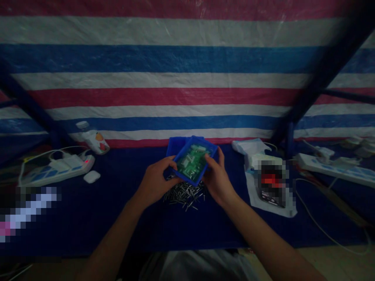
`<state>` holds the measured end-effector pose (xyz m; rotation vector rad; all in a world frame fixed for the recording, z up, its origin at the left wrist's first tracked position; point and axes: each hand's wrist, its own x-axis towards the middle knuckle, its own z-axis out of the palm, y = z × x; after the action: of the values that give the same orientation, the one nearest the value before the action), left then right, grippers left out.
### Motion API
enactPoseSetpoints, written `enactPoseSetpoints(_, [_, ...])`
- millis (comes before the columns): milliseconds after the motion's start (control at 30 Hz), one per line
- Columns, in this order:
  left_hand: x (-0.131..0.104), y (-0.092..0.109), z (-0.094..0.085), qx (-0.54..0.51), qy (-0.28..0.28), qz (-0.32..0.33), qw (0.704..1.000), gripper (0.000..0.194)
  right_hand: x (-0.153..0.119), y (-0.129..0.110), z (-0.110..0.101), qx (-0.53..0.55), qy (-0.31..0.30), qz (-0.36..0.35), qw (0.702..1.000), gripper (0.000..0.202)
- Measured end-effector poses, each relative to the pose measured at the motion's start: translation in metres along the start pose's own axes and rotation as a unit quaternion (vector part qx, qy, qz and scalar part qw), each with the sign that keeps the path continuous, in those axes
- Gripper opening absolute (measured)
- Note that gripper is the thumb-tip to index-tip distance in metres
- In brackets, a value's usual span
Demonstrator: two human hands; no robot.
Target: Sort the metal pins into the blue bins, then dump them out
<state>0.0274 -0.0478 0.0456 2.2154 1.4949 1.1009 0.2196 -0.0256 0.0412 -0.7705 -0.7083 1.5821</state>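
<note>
Between my hands is a small blue plastic bin [187, 179], tilted and raised over the table. Its inside looks green, with several shiny pale pieces in it, too blurred to name. My left hand [155, 180] grips the bin's left edge between thumb and fingers. On the opposite side my right hand [218, 178] holds the rim, its thumb reaching over the inside. Below the bin lies a loose pile of thin metal pins [187, 198], partly covered by it. A second blue bin [175, 145] stands right behind, partly hidden.
The blue tabletop [123, 218] carries a power strip [58, 174], a white case [91, 176] and a plastic bottle [95, 140] at left. Paper wrapping [252, 187] with a pixelated item lies at right, near another power strip [336, 169] and cable. Striped sheeting [187, 62] hangs behind.
</note>
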Motion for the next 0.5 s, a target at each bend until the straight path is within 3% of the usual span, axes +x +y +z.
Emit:
enactPoseSetpoints(133, [-0.012,-0.008,0.011,0.046,-0.064,0.056,0.995,0.073,-0.012,-0.006,-0.022,-0.028,0.049,-0.049,0.997,0.085])
enactPoseSetpoints(233, [-0.027,-0.025,0.015,0.127,-0.119,0.066,0.983,0.097,-0.013,-0.005,-0.038,-0.074,0.099,-0.097,0.988,0.090])
enactPoseSetpoints(367, [-0.036,-0.044,0.026,0.186,-0.155,0.065,0.968,0.104,-0.008,0.001,-0.050,-0.143,0.141,-0.161,0.966,0.086])
enactPoseSetpoints(500, [-0.033,-0.049,0.041,0.204,-0.178,0.067,0.960,0.105,-0.006,0.009,-0.050,-0.227,0.139,-0.228,0.937,0.082])
